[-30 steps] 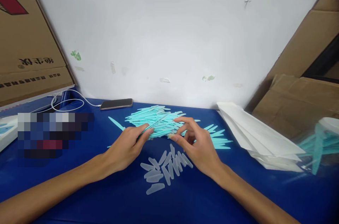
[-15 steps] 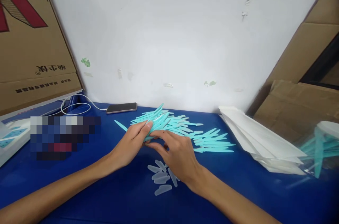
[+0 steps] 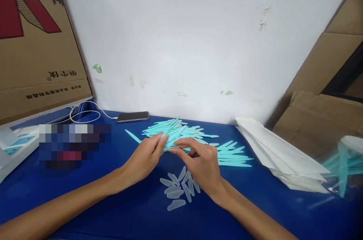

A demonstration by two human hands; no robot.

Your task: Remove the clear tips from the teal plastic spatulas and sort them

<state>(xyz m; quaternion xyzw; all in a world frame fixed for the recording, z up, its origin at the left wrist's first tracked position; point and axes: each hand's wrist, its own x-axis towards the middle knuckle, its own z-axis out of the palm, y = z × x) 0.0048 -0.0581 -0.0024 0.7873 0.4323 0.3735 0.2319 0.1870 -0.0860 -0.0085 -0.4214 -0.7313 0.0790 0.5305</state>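
My left hand (image 3: 144, 157) is closed around a bunch of turquoise eyebrow razors (image 3: 175, 137), their thin ends pointing up and away. Thumb and index finger of my right hand (image 3: 202, 162) pinch at the bunch's near right side, on an eyebrow razor; the exact spot is hidden by the fingers. Below my hands lie several loose clear plastic caps (image 3: 175, 194). Behind the bunch spreads a pile of more turquoise razors (image 3: 155, 128), and to the right of it a fanned group of razors (image 3: 234, 155) rests on the blue table.
A phone (image 3: 132, 116) on a white cable lies by the wall. White paper sleeves (image 3: 280, 157) are stacked at right, beside a clear bag with turquoise razors (image 3: 343, 168). Cardboard boxes (image 3: 36, 62) stand at both sides. A white power strip (image 3: 19, 149) sits far left.
More clear caps now show on the table beneath my right hand. Both hands remain at the bunch, and the whole view has shifted slightly.
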